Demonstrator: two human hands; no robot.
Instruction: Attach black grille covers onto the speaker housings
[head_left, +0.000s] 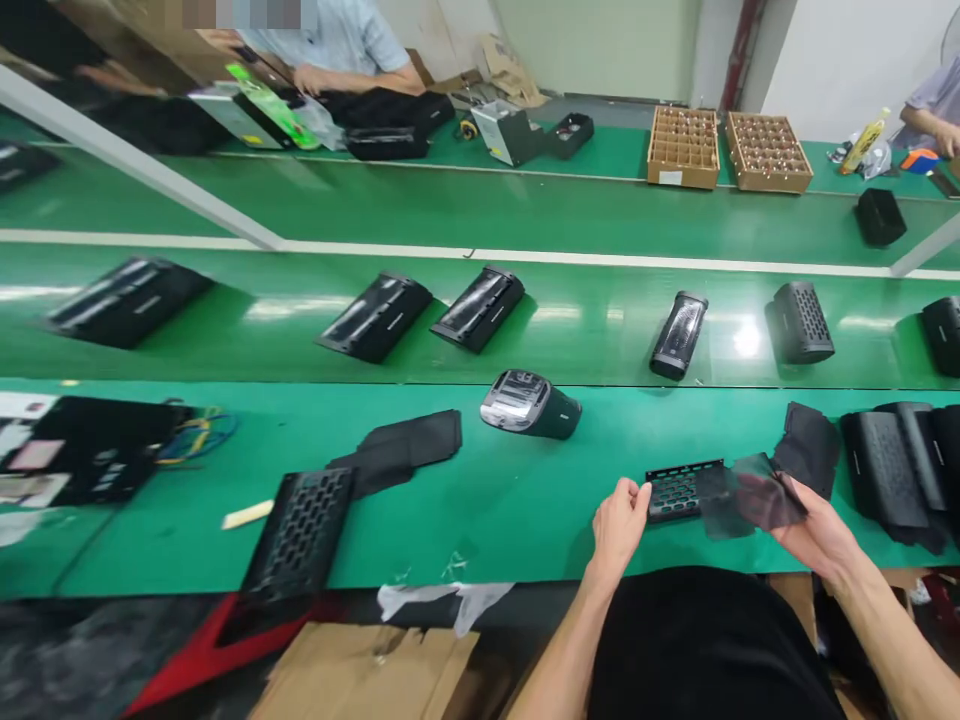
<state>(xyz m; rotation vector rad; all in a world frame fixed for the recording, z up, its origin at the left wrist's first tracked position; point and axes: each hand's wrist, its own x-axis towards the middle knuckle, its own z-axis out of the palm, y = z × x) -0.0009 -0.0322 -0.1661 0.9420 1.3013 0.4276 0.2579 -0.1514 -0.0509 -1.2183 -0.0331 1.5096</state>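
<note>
My left hand (621, 520) grips the left end of a black perforated panel (673, 492), thumb and fingers pinched on its edge. In my right hand (823, 530) is a thin, see-through dark mesh sheet (761, 495), which hangs over the panel's right part and covers it. Behind the right hand lies a pile of black sheets (808, 445) on the green table. Right of that stand several black curved housings (885, 470). A black housing with a clear, shiny face (525, 402) rests tilted on the table, beyond my left hand.
Several black housings (478, 308) lie on the green belt (585, 345) ahead. To the left are another perforated panel (304, 530), flat black sheets (412, 445) and a cable bundle (196, 435). Across the belt, a person in a light blue shirt (337, 40) works near divided cardboard boxes (682, 150).
</note>
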